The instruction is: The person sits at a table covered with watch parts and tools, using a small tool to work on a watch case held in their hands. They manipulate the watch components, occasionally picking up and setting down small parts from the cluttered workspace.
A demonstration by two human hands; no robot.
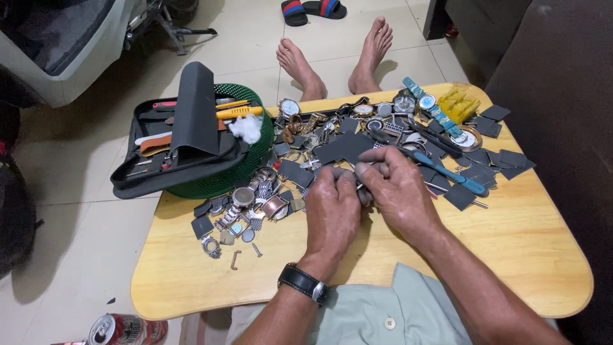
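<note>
My left hand [332, 214], with a black watch on its wrist [303, 282], and my right hand [396, 188] meet over the middle of a small wooden table [530, 249]. Both pinch a small metal part [359, 187] between the fingertips; most of it is hidden by the fingers. Just beyond the hands lie dark grey square pads [345, 148] and a blue-handled tool [447, 172]. Wristwatches, cases and metal bracelets [252, 198] are heaped to the left of my left hand.
A green basket [246, 169] at the table's left rear carries an open black tool case [185, 137]. Watches [289, 107] and a yellow piece [458, 105] lie at the far edge. My bare feet [332, 61], sandals [313, 9] and a drink can [124, 329] are on the tiled floor.
</note>
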